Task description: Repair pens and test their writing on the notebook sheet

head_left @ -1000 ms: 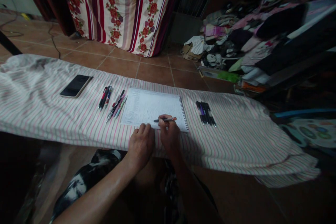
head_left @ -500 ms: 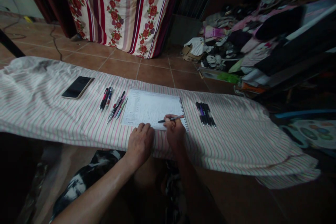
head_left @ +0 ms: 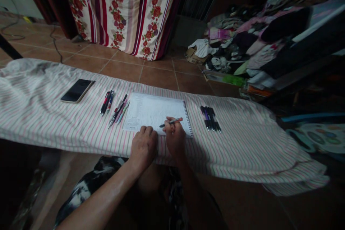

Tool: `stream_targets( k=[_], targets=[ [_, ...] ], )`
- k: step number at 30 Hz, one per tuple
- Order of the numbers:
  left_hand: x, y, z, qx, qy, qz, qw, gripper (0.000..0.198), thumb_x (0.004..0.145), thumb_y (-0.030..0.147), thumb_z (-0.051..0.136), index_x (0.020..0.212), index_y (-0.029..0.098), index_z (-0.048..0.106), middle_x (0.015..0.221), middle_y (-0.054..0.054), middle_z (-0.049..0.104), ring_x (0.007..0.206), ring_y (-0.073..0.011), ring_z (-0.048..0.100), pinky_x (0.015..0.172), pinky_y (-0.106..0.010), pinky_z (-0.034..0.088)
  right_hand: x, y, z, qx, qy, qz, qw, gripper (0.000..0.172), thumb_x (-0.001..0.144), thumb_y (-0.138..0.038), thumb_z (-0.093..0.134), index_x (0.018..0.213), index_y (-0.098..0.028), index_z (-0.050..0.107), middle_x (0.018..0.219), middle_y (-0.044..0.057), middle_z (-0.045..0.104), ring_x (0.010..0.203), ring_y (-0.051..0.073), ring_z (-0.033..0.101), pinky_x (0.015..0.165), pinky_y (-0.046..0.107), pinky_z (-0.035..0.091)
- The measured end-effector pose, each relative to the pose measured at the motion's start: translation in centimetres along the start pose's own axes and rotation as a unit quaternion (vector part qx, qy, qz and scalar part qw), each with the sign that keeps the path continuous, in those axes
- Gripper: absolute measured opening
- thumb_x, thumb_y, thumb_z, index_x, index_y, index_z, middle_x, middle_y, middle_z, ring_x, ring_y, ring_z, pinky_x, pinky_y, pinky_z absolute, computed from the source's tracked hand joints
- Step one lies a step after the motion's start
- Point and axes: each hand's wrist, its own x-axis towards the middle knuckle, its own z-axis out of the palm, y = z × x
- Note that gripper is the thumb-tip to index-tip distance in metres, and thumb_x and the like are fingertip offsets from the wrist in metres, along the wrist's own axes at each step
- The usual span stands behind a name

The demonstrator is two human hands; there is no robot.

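A spiral notebook [head_left: 159,109] with a pale, faintly marked page lies on the striped cloth, its coil along the right side. My right hand [head_left: 175,134] grips a dark pen [head_left: 172,122] with a reddish end, slanting over the lower right of the page. Whether the pen's tip touches the paper I cannot tell. At the notebook's near edge rests my left hand [head_left: 144,143], knuckles up and fingers curled in loosely; its fingertips are hidden. Left of the notebook lie a group of pens [head_left: 118,111] and a smaller group of pens [head_left: 107,102].
Black and purple pens [head_left: 210,118] lie right of the notebook. A phone [head_left: 77,90] is on the left of the striped cloth [head_left: 242,140]. Beyond are a floral curtain [head_left: 124,10], tiled floor [head_left: 159,75] and a heap of clothes [head_left: 242,39].
My right hand and its pen have shifted slightly left across the page. My left hand stays at the near edge. The view has moved a little.
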Motion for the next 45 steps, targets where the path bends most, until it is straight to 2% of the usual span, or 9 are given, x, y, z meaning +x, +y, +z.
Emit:
stream_targets(
  k=[6, 14, 18, 20, 23, 30, 34, 39, 45],
  targets=[
    [0.1, 0.1, 0.1, -0.002, 0.007, -0.004, 1.000, 0.013, 0.085, 0.017, 0.042, 0.090, 0.019, 0.054, 0.093, -0.006, 0.052, 0.090, -0.0209, 0.045, 0.072, -0.032, 0.044, 0.1, 0.9, 0.9, -0.013, -0.028, -0.010, 0.999, 0.027, 0.080, -0.034, 0.047, 0.096, -0.015, 0.059, 0.095, 0.009, 0.065, 0.074, 0.017, 0.063, 0.071, 0.031, 0.049],
    [0.1, 0.1, -0.1, 0.000, 0.004, -0.007, 1.000, 0.018, 0.086, 0.014, 0.038, 0.092, 0.019, 0.054, 0.094, -0.007, 0.053, 0.091, -0.0209, 0.045, 0.073, -0.033, 0.045, 0.3, 0.8, 0.7, -0.032, -0.019, 0.015, 0.999, 0.031, 0.083, -0.038, 0.042, 0.094, -0.015, 0.060, 0.082, 0.008, 0.067, 0.075, 0.020, 0.064, 0.068, 0.031, 0.048],
    [0.1, 0.0, -0.1, 0.000, 0.006, -0.005, 1.000, 0.019, 0.087, 0.015, 0.037, 0.096, 0.020, 0.054, 0.095, -0.006, 0.054, 0.091, -0.0207, 0.045, 0.073, -0.033, 0.045, 0.2, 0.6, 0.4, -0.051, -0.072, 0.038, 0.995, 0.028, 0.082, -0.038, 0.042, 0.091, -0.016, 0.059, 0.074, 0.006, 0.067, 0.068, 0.019, 0.064, 0.062, 0.029, 0.047],
    [0.1, 0.0, -0.2, 0.004, 0.003, -0.004, 1.000, 0.019, 0.087, 0.016, 0.038, 0.096, 0.020, 0.054, 0.097, -0.006, 0.054, 0.092, -0.0210, 0.045, 0.073, -0.033, 0.045, 0.1, 0.7, 0.2, -0.050, -0.073, 0.047, 0.995, 0.028, 0.082, -0.039, 0.042, 0.091, -0.017, 0.058, 0.072, 0.005, 0.066, 0.067, 0.019, 0.063, 0.061, 0.028, 0.047],
    [0.1, 0.0, -0.4, 0.008, -0.004, -0.004, 1.000, 0.019, 0.086, 0.015, 0.040, 0.097, 0.019, 0.055, 0.098, -0.006, 0.054, 0.093, -0.0214, 0.045, 0.073, -0.033, 0.045, 0.2, 0.9, -0.1, -0.049, -0.040, 0.039, 0.997, 0.029, 0.083, -0.037, 0.040, 0.094, -0.016, 0.056, 0.072, 0.005, 0.066, 0.069, 0.018, 0.063, 0.064, 0.028, 0.047],
    [0.4, 0.0, -0.2, 0.018, 0.008, 0.004, 1.000, 0.021, 0.084, 0.015, 0.042, 0.097, 0.020, 0.058, 0.100, -0.007, 0.056, 0.092, -0.0217, 0.046, 0.075, -0.033, 0.045, -0.4, 0.0, -0.8, -0.052, -0.076, 0.032, 0.995, 0.031, 0.086, -0.041, 0.036, 0.095, -0.018, 0.055, 0.069, 0.002, 0.062, 0.060, 0.015, 0.059, 0.055, 0.023, 0.042],
    [0.5, 0.3, -0.1, 0.036, 0.020, 0.003, 0.999, 0.020, 0.081, 0.015, 0.043, 0.092, 0.019, 0.060, 0.094, -0.008, 0.058, 0.091, -0.0227, 0.048, 0.075, -0.033, 0.044, -0.9, -0.5, -1.7, -0.063, -0.035, 0.026, 0.997, 0.031, 0.087, -0.042, 0.033, 0.092, -0.021, 0.056, 0.069, 0.000, 0.061, 0.056, 0.014, 0.054, 0.052, 0.022, 0.037],
    [0.7, 0.2, 0.1, 0.050, 0.038, 0.004, 0.998, 0.023, 0.080, 0.016, 0.043, 0.092, 0.020, 0.062, 0.092, -0.008, 0.059, 0.087, -0.0238, 0.049, 0.070, -0.033, 0.044, -1.6, 0.4, -3.5, -0.044, 0.019, 0.081, 0.996, 0.031, 0.085, -0.044, 0.035, 0.084, -0.023, 0.057, 0.058, -0.002, 0.056, 0.051, 0.013, 0.050, 0.045, 0.021, 0.035],
    [0.8, 0.3, 0.3, 0.066, 0.055, 0.005, 0.996, 0.024, 0.081, 0.017, 0.042, 0.093, 0.021, 0.062, 0.092, -0.008, 0.059, 0.086, -0.0229, 0.050, 0.071, -0.032, 0.043, -1.4, 0.1, -6.1, 0.014, -0.002, 0.107, 0.994, 0.031, 0.082, -0.045, 0.039, 0.080, -0.021, 0.058, 0.052, -0.004, 0.049, 0.047, 0.011, 0.047, 0.043, 0.020, 0.034]
  ],
)
